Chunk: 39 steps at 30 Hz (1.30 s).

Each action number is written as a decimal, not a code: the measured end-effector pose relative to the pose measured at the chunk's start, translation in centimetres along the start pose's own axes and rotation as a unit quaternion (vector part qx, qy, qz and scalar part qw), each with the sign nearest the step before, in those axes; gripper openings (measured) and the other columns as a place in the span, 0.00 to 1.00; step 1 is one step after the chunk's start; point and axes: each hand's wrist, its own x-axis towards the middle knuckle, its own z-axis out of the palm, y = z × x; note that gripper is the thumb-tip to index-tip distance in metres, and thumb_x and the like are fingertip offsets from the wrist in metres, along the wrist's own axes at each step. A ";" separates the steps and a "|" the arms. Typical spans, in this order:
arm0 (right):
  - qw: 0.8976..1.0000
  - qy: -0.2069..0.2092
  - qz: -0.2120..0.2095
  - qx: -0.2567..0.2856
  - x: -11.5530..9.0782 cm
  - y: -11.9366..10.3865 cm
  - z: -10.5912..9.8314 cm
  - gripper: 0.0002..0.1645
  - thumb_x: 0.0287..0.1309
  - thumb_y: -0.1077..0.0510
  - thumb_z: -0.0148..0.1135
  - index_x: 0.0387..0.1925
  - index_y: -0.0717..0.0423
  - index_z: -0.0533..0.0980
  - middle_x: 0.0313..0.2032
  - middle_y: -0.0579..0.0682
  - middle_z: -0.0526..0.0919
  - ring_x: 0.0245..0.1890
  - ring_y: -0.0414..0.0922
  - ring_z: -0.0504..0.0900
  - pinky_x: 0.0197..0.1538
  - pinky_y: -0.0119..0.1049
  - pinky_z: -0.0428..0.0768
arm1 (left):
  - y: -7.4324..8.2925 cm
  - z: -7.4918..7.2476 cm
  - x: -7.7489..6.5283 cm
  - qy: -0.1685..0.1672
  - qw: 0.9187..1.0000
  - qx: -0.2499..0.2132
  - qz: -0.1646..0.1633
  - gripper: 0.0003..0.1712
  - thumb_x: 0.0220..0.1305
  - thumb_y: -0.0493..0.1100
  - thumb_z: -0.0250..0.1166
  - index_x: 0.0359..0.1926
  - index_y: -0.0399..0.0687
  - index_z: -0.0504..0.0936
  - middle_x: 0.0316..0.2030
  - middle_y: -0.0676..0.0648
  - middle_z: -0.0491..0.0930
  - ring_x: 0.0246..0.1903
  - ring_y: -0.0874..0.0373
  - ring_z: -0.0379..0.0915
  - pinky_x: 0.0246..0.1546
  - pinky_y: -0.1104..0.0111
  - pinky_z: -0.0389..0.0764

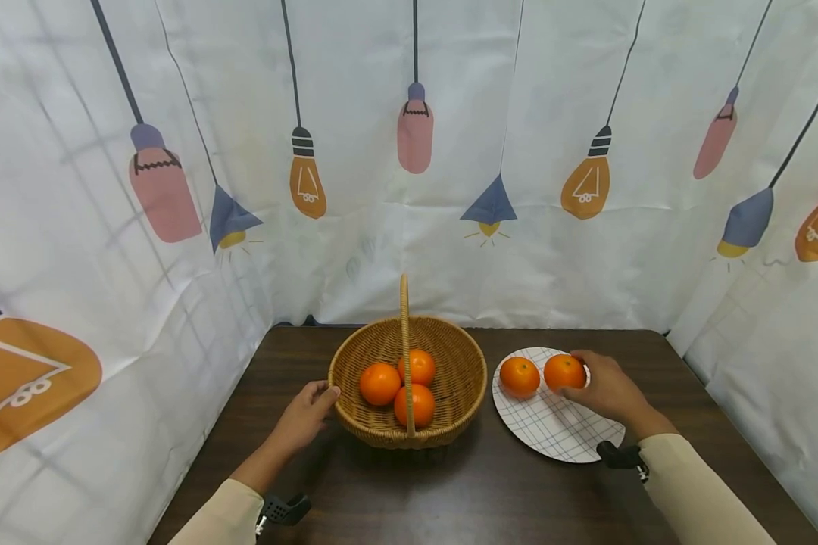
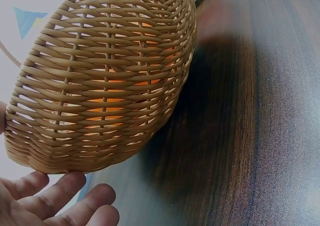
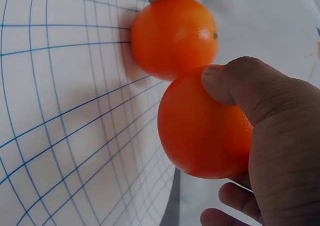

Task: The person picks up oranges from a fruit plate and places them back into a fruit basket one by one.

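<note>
A wicker basket point(image 1: 375, 435) with three oranges inside stands in the middle of the head view. At its left side, my left hand point(image 1: 305, 418) holds the rim, thumb over the edge; in the left wrist view its fingers point(image 2: 75, 183) lie against the outside of the weave. To the right, my right hand point(image 1: 607, 387) grips an orange point(image 1: 563, 373) over a white plate point(image 1: 559, 431) with blue grid lines. Another orange point(image 1: 519, 377) lies just left of it on the plate; in the right wrist view the held orange point(image 3: 202, 131) overlaps it.
The basket's tall hoop handle point(image 1: 404, 318) arches over its middle. Everything stands on a dark wooden table point(image 1: 436, 492). A white curtain point(image 1: 395, 250) printed with lamps and bulbs surrounds the table at the back and sides.
</note>
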 end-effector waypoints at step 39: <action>0.994 0.030 -0.103 -0.014 0.4 -7.9 -2.0 0.49 0.56 0.40 0.75 0.71 0.57 0.68 0.65 0.64 0.70 0.62 0.63 0.71 0.51 0.63 0.80 | 0.0 0.0 0.1 0.003 1.000 0.010 0.002 0.37 0.79 0.56 0.54 0.71 0.29 0.63 0.60 0.28 0.74 0.50 0.41 0.81 0.48 0.49 0.84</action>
